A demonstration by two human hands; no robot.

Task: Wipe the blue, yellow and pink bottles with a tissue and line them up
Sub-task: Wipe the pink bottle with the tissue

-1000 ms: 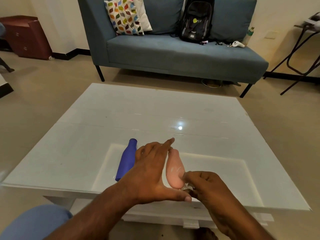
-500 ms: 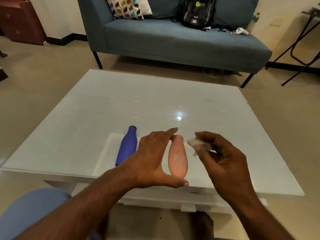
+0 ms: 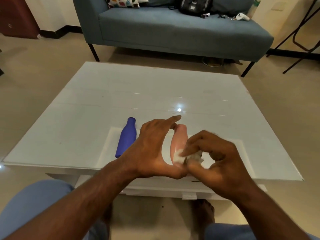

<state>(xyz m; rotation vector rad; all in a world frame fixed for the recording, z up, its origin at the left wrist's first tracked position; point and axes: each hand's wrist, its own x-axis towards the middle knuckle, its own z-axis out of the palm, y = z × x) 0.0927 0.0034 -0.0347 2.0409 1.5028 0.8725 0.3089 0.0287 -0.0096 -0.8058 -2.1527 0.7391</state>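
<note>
A pink bottle (image 3: 178,141) is held lengthwise just above the white glass table (image 3: 155,94), its neck pointing away from me. My left hand (image 3: 152,149) grips it between forefinger at the neck and thumb at the base. My right hand (image 3: 213,158) pinches a crumpled white tissue (image 3: 180,155) and presses it against the lower part of the pink bottle. A blue bottle (image 3: 126,137) lies on its side on the table just left of my left hand. No yellow bottle shows; my hands may hide it.
A blue sofa (image 3: 173,30) stands beyond the table with a patterned cushion, a black backpack (image 3: 194,5) and small items on it. A dark folding stand (image 3: 303,32) is at the right, a red-brown cabinet (image 3: 15,16) at the far left. My knees and bare feet are below the table's near edge.
My right hand, which had lifted the tissue away to the right of the pink bottle half a second ago, has come back down onto its lower part. The left hand keeps its hold.
</note>
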